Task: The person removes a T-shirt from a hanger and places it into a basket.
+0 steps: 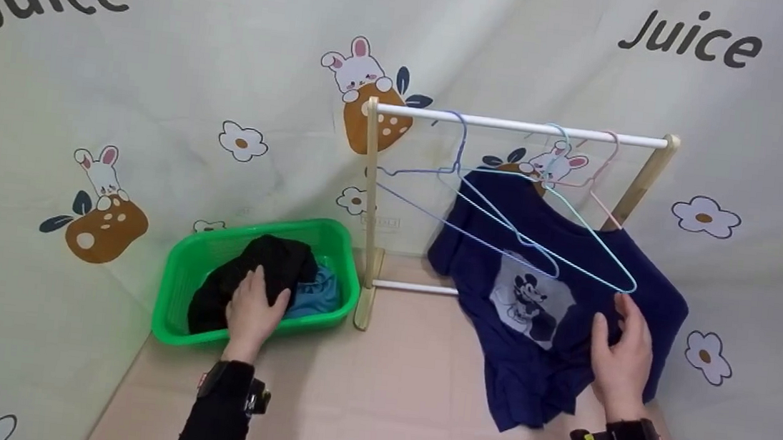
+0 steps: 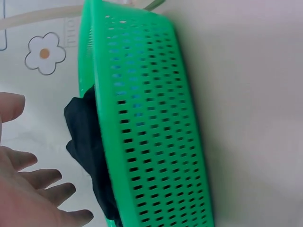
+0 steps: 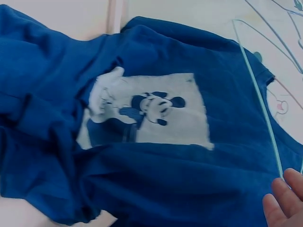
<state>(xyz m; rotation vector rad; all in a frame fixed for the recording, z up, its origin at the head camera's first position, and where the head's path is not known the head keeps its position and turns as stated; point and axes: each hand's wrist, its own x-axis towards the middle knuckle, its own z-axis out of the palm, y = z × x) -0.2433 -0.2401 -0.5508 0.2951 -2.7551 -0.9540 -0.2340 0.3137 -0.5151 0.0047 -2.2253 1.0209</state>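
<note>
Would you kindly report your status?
Left hand flat on black garment in green basket. Right hand touching navy shirt. Nothing blocking.

We read "Juice" twice in dark letters on the cream printed backdrop cloth (image 1: 237, 33), upper left and upper right.

The green basket (image 1: 174, 278) is shiny plastic with lots of little holes in its wall. The black garment (image 1: 265, 265) inside it is soft, dull cloth. The navy T-shirt (image 1: 645, 273) is soft cloth too, with a flat, pale printed picture on it. The clothes rack (image 1: 369, 211) has smooth pale wood posts. The hangers (image 1: 506, 224) are thin, smooth, coloured wire.
</note>
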